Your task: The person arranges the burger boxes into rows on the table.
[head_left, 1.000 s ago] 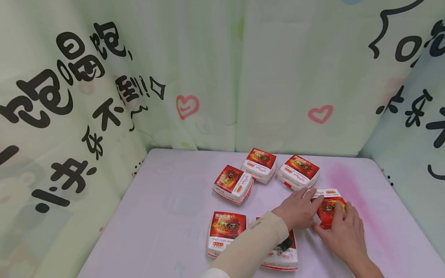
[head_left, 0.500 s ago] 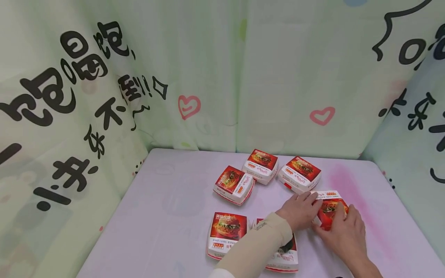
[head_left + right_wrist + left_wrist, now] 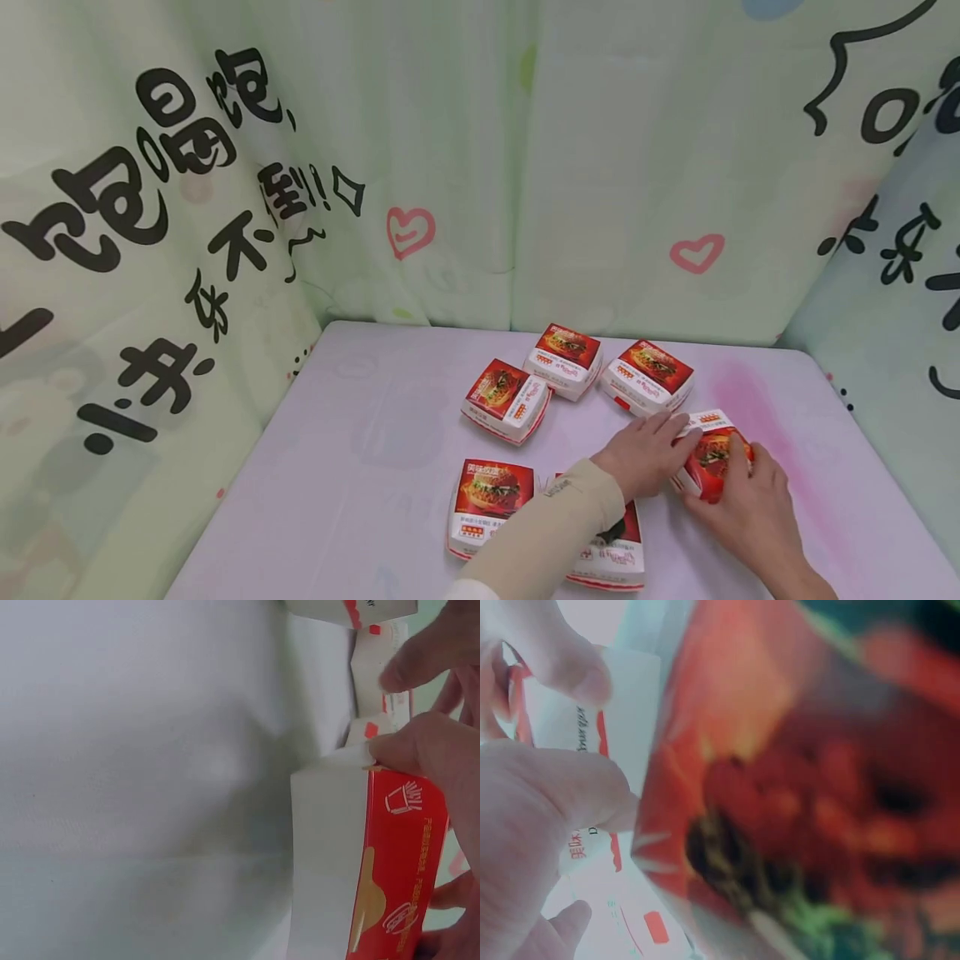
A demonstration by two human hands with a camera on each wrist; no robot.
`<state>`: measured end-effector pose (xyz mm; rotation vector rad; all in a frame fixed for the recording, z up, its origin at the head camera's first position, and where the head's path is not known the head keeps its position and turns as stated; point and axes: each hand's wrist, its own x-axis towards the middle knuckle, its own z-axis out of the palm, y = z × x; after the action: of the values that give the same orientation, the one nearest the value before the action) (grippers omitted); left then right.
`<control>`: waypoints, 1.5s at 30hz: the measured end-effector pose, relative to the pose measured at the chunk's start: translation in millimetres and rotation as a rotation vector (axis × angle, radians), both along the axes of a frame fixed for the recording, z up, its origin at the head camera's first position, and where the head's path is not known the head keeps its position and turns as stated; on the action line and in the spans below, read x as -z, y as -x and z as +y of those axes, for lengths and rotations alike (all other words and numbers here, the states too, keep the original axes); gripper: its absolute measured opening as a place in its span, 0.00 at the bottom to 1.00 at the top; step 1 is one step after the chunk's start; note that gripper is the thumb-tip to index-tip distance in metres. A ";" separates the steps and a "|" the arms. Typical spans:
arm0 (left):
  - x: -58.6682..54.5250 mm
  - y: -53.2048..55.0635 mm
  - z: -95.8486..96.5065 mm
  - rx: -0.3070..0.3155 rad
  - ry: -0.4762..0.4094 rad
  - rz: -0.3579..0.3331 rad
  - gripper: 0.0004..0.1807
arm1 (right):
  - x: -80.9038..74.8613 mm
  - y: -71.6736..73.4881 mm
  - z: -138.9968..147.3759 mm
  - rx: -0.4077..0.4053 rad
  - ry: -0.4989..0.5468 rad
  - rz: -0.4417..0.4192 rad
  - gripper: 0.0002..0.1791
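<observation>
Toward the table's right side lies a white-and-red burger box with a burger picture on its lid. My left hand holds its left side, fingers reaching over the upper left corner. Opposite, my right hand grips the box, with the thumb at its near left corner and the fingers over the right part of the lid. The right wrist view shows the thumb pressed at the edge of a red side panel. Below my left sleeve, another burger box is partly hidden; a large, blurred lid fills much of the left wrist view.
At the back of the table stand three similar boxes: a left one, a middle one and a right one. Another box sits at the front, left of my sleeve. Printed curtains surround the table.
The held burger box has turned slightly and shifted a little to the right between my hands. Both hands stay on it, and the other boxes keep their places.
</observation>
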<state>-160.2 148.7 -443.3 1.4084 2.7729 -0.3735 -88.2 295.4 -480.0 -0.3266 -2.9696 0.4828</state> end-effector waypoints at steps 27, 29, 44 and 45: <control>-15.2 13.7 -21.7 0.073 -0.032 -0.001 0.57 | -27.0 -9.2 -17.6 -0.231 -0.020 0.108 0.65; -18.9 15.0 -22.9 0.077 -0.041 0.002 0.58 | -29.2 -9.9 -18.0 -0.248 -0.030 0.148 0.65; -40.6 24.8 -38.0 0.112 -0.031 -0.009 0.64 | -45.4 -12.2 -22.0 -0.397 -0.057 0.269 0.67; -40.9 24.9 -39.7 0.120 -0.041 -0.008 0.64 | -46.4 -12.6 -22.4 -0.400 -0.054 0.257 0.67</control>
<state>-185.1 109.0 -402.4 1.5863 2.7122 -0.3135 -75.6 273.0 -433.6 0.3192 -2.7836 0.4405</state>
